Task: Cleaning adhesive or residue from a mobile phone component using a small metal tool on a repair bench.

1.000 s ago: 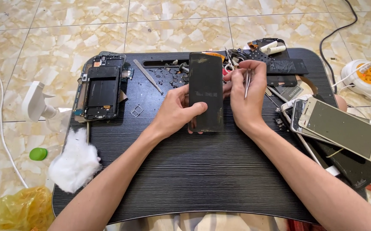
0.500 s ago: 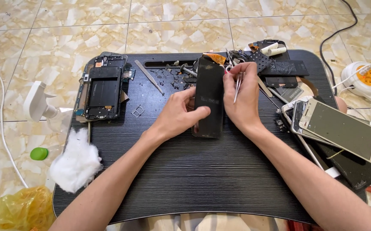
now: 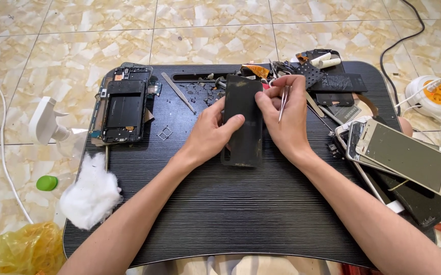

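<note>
Phone back cover (image 3: 243,122) is held upright-ish at tray (image 3: 220,214) centre, long axis running away from body, gripped between left hand (image 3: 211,133) & right hand (image 3: 285,119), tweezers (image 3: 283,95) pinched in right.

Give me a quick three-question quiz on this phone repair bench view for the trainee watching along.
1. True or false: both hands grip the black phone back panel.
2. Which tool is in the right hand? A) scissors B) metal tweezers C) a brush
3. What white, fluffy thing lies at the left edge of the black lap desk?

Key
1. True: the left hand holds its left edge with the thumb on its face, and the right hand holds its right edge.
2. B
3. A wad of cotton wool, below the opened phone frame.
</note>
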